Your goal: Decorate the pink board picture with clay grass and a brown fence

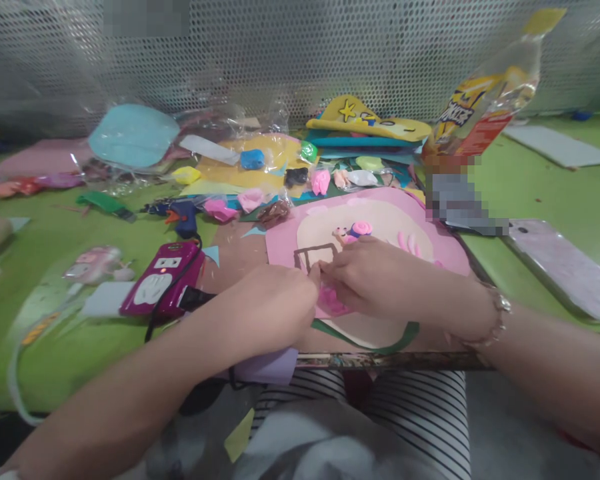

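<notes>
A pink sheet with a cream centre [380, 207] lies in front of me, with a small snail-like clay figure [361, 229] that has a pink spiral on it. Beside the figure is a brown clay outline [316, 249] shaped like an open frame. My left hand [280, 303] is closed at the frame's lower end, its fingertips pinched together. My right hand [363, 277] meets it from the right, fingers bent and closed over the sheet. Whatever sits between the fingertips is too small to make out. Pink clay [333, 301] shows below the right hand.
Bagged clay lumps [253, 159] lie behind the sheet. A purple power adapter [165, 279] with a black cable and a blue glue gun [184, 217] are on the left. At right are a tilted bottle [485, 100] and a phone [565, 267]. Mesh [260, 53] stands behind.
</notes>
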Available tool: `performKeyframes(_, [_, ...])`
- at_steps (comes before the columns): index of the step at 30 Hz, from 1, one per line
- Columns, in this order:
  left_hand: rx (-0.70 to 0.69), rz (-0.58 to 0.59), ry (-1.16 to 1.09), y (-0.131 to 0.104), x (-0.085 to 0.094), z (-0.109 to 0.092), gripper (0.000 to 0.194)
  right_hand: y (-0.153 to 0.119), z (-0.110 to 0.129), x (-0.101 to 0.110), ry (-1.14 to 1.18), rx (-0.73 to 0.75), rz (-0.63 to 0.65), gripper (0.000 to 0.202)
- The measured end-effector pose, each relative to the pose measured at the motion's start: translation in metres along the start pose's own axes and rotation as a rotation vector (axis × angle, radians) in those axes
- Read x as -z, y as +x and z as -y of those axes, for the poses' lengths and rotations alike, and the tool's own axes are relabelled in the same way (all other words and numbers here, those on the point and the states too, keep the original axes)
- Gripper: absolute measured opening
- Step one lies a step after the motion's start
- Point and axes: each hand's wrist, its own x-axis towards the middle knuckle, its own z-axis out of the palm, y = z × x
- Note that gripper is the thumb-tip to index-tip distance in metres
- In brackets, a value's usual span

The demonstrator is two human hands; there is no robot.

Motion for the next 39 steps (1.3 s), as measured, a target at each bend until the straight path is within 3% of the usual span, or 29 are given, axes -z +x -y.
performKeyframes(4, [0.018, -0.013, -0.005, 0.000, 0.000, 0.003, 0.040, 0.000, -0.001, 0.004, -0.046, -0.028, -0.023, 0.027])
performKeyframes(9, [-0.017, -0.058, 0.012, 0.000, -0.003, 0.004, 0.031, 0.000, -0.007, 0.011, -0.117, -0.170, -0.196, 0.029])
performKeyframes(12, [0.031, -0.096, -0.015, 0.003, -0.002, 0.011, 0.029, 0.000, -0.012, 0.013, -0.116, -0.212, -0.254, 0.028])
performKeyframes(14, [0.151, -0.195, -0.064, 0.008, -0.001, 0.023, 0.028, 0.000, -0.016, 0.014, -0.107, -0.247, -0.278, 0.029])
performKeyframes(18, [0.454, -0.606, -0.174, 0.028, -0.006, 0.055, 0.032, 0.001, -0.027, 0.015, -0.045, -0.319, -0.339, 0.033])
performKeyframes(21, [0.529, -0.637, -0.148, 0.044, -0.017, 0.071, 0.044, 0.001, -0.035, 0.014, 0.015, -0.363, -0.373, 0.032])
performKeyframes(26, [0.456, -0.582, -0.216, 0.054, -0.025, 0.075, 0.014, 0.001, -0.043, 0.010, 0.073, -0.356, -0.418, 0.031])
performKeyframes(30, [0.397, -0.648, -0.284, 0.050, -0.018, 0.068, 0.011, 0.003, -0.047, 0.006, 0.148, -0.291, -0.494, 0.031])
performKeyframes(34, [0.247, -0.713, -0.400, 0.046, -0.010, 0.052, 0.012, 0.007, -0.046, 0.004, 0.239, -0.178, -0.594, 0.030])
performKeyframes(39, [0.134, -0.753, -0.527, 0.041, -0.009, 0.038, 0.014, 0.010, -0.042, 0.007, 0.357, -0.167, -0.703, 0.023])
